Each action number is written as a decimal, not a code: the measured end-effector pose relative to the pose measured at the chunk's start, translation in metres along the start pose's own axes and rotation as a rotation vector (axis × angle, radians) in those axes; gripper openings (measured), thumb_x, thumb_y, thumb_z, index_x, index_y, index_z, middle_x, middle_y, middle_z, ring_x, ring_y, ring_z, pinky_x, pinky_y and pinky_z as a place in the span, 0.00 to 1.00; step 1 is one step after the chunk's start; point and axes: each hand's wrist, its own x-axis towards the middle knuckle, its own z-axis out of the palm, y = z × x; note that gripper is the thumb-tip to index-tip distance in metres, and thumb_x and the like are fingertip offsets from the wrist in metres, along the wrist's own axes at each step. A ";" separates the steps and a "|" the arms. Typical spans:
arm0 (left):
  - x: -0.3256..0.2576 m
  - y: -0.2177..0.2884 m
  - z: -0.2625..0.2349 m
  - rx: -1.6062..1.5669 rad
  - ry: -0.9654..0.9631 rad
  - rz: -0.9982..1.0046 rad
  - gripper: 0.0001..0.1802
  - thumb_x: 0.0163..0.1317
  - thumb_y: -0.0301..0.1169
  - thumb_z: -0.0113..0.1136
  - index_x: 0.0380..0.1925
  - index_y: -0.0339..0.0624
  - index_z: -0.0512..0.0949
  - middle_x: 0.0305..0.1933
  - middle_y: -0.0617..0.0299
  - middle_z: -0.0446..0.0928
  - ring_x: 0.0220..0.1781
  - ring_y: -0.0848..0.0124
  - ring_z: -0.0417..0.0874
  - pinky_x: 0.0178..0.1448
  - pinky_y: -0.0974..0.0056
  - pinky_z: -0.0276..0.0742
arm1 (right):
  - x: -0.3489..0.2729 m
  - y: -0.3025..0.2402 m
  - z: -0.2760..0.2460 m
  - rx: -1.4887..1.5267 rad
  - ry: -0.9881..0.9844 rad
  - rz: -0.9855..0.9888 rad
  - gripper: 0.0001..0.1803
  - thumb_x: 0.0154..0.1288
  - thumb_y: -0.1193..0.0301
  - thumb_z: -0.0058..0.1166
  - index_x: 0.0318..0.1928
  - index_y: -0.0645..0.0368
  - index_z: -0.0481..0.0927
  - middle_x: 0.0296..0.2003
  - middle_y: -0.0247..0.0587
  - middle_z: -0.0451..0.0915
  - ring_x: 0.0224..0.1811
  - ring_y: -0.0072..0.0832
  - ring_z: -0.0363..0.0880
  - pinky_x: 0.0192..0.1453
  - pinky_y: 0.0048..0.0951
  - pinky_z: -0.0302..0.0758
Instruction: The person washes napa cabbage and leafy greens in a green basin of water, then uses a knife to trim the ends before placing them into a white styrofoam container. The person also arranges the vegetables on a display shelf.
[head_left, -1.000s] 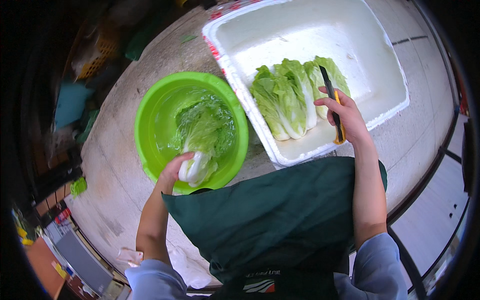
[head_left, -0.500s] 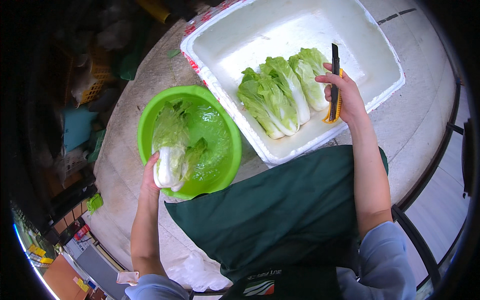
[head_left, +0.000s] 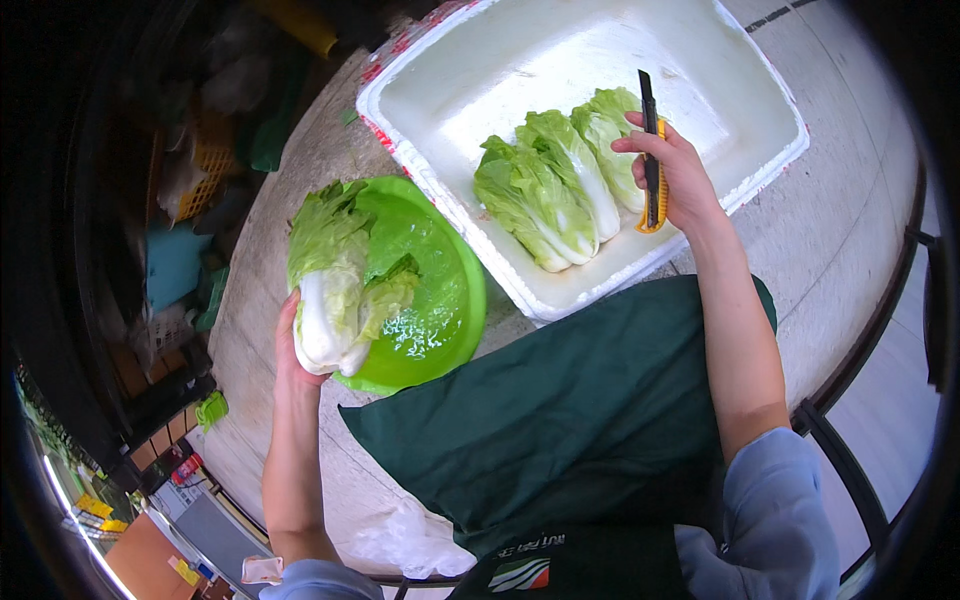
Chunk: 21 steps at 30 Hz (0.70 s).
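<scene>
My left hand (head_left: 296, 345) is closed round the white base of a leafy cabbage (head_left: 328, 285). It holds the cabbage over the left side of a bright green basin (head_left: 465, 320) with water in it; one leaf hangs loose to the right. In my right hand (head_left: 680, 175) is a utility knife (head_left: 654, 190) with a yellow and black body, its dark blade pointing up and away. That hand is above the near right part of a white foam box (head_left: 620, 290). Several more cabbages (head_left: 540, 200) lie side by side inside the box, bases toward me.
A dark green apron (head_left: 570, 390) spreads across my lap. A crumpled clear plastic bag (head_left: 410, 540) lies on the paved floor (head_left: 240, 380) at the lower left. Yellow crates (head_left: 205, 165) and other goods stand at the far left. A black metal frame (head_left: 850, 480) runs along the right.
The left hand has raised the cabbage out of the basin's water and slightly left. My right hand with the utility knife has shifted a little left.
</scene>
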 end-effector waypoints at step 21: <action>-0.001 -0.060 0.229 0.116 -0.337 0.235 0.29 0.55 0.40 0.58 0.52 0.35 0.66 0.46 0.52 0.75 0.45 0.64 0.79 0.50 0.60 0.78 | -0.025 -0.056 0.000 -0.028 -0.438 0.004 0.26 0.64 0.54 0.47 0.55 0.58 0.66 0.36 0.55 0.78 0.14 0.14 0.64 0.19 0.13 0.64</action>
